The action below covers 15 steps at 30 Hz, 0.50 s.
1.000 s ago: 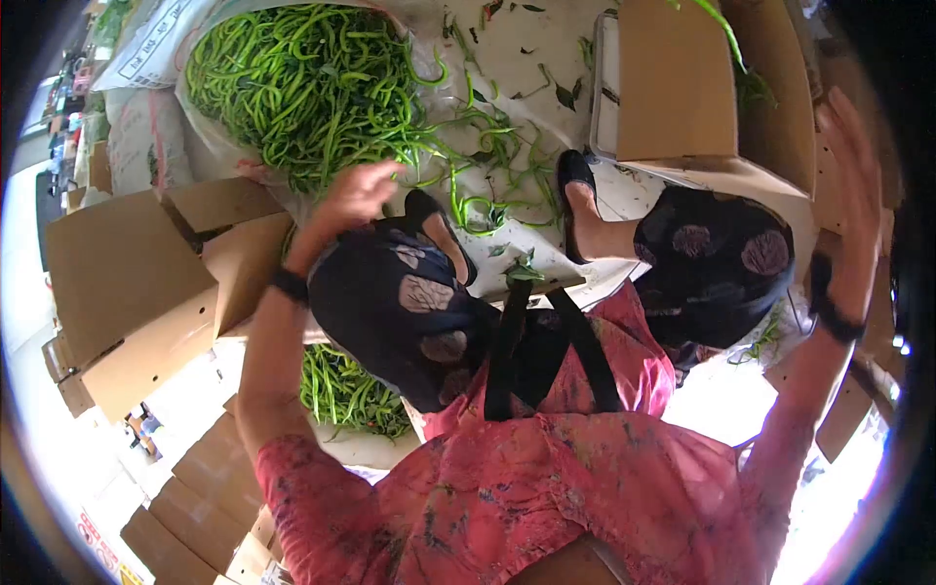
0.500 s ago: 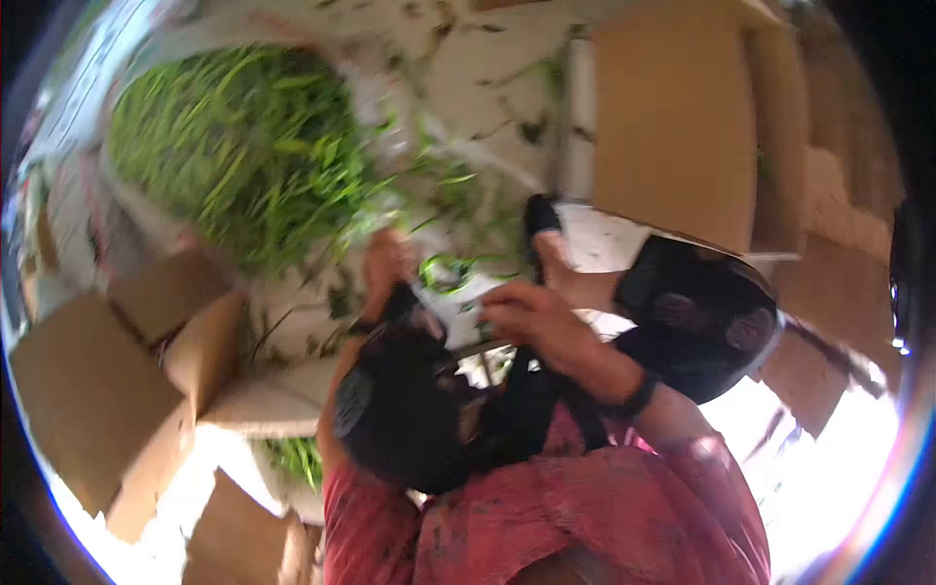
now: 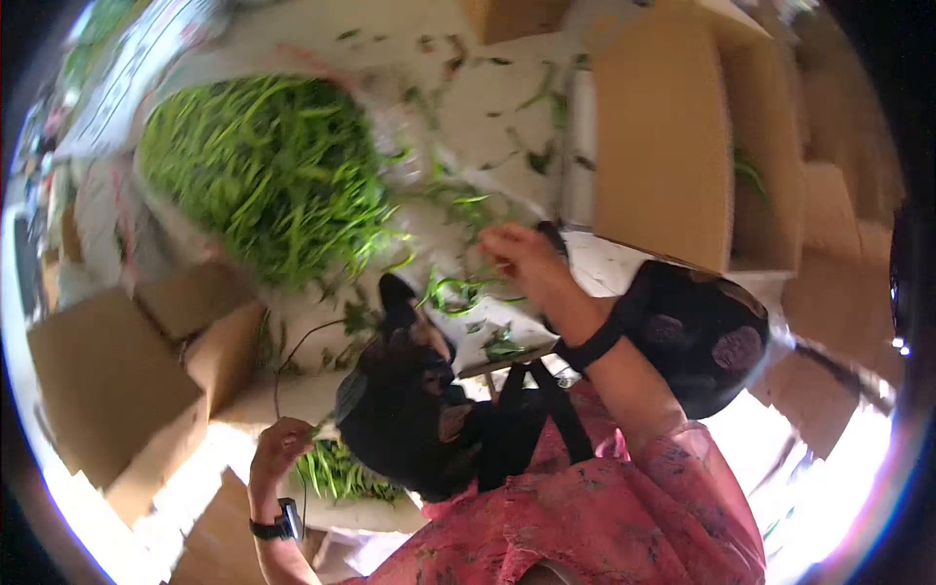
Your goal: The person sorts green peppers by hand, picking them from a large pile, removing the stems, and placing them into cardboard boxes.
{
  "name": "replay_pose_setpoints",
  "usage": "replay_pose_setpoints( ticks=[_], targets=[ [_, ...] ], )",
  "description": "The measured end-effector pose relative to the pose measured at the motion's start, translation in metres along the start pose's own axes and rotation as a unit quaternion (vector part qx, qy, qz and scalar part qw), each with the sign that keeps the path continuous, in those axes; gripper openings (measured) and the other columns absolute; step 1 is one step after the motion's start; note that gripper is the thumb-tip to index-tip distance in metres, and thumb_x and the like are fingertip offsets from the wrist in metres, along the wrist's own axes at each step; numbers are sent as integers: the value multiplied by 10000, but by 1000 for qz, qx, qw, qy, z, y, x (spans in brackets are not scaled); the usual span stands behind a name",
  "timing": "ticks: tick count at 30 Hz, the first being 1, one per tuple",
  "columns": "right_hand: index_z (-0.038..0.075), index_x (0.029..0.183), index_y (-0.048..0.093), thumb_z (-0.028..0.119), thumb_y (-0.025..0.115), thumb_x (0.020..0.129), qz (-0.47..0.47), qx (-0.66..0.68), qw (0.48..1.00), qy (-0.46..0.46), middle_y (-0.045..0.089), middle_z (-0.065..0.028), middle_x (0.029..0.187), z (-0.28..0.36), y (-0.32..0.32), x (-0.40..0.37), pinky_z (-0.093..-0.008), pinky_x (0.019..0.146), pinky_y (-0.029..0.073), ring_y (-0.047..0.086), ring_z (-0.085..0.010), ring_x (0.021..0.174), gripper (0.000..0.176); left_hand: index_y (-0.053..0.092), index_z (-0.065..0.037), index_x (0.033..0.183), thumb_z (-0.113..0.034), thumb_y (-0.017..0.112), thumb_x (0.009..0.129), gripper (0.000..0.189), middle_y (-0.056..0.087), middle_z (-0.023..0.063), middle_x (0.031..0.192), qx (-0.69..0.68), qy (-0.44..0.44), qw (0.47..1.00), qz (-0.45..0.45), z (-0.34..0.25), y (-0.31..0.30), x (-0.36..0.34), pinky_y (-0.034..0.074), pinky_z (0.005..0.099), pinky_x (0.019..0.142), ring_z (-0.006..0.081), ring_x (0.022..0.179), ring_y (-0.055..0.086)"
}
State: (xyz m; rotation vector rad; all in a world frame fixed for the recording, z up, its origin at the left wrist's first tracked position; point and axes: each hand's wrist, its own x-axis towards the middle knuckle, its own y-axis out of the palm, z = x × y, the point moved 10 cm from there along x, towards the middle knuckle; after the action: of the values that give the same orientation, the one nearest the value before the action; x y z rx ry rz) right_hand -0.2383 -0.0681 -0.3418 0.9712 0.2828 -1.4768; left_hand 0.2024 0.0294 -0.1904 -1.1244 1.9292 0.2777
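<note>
My left hand (image 3: 281, 450) is at the lower left with its fingers curled together, beside a batch of long green chili peppers (image 3: 343, 475) by my knee. A bit of green shows at its fingertips, but what it holds, if anything, I cannot make out. My right hand (image 3: 526, 261) reaches forward over the floor between my feet, its fingers drawn together and slightly blurred; I see nothing clear in them. Loose chili peppers (image 3: 456, 294) lie just left of and below that hand. A large heap of green chili peppers (image 3: 263, 175) rests on plastic sacking at the upper left.
An open cardboard box (image 3: 663, 136) stands at the right, with a little green inside. Another open cardboard box (image 3: 112, 385) is at the left. Leaves and stray peppers litter the pale floor (image 3: 487, 127). White sacks (image 3: 146, 73) lie at the far left.
My left hand has moved from the edge of the heap back to the lower left, beside the peppers near my knee. My right hand has moved forward and slightly up in view.
</note>
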Motion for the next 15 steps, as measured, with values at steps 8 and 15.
replay_pose_setpoints(
  ticks=[8,15],
  targets=[
    [96,1027,633,256,655,886,7,33,999,40,645,27,866,-29,-1,53,-221,603,419,576,-68,727,213,638,-23,1086,-238,650,868,306,666,184,994,170,47,956,-234,-20,-38,30,512,378,777,311,891,653],
    [98,935,636,285,645,885,10,-13,990,141,624,12,800,-106,-2,47,-235,595,411,544,-92,700,193,269,-59,1445,-75,741,711,873,396,223,1372,451,227,813,-291,-132,-31,215,367,482,993,397,1237,409]
  ],
)
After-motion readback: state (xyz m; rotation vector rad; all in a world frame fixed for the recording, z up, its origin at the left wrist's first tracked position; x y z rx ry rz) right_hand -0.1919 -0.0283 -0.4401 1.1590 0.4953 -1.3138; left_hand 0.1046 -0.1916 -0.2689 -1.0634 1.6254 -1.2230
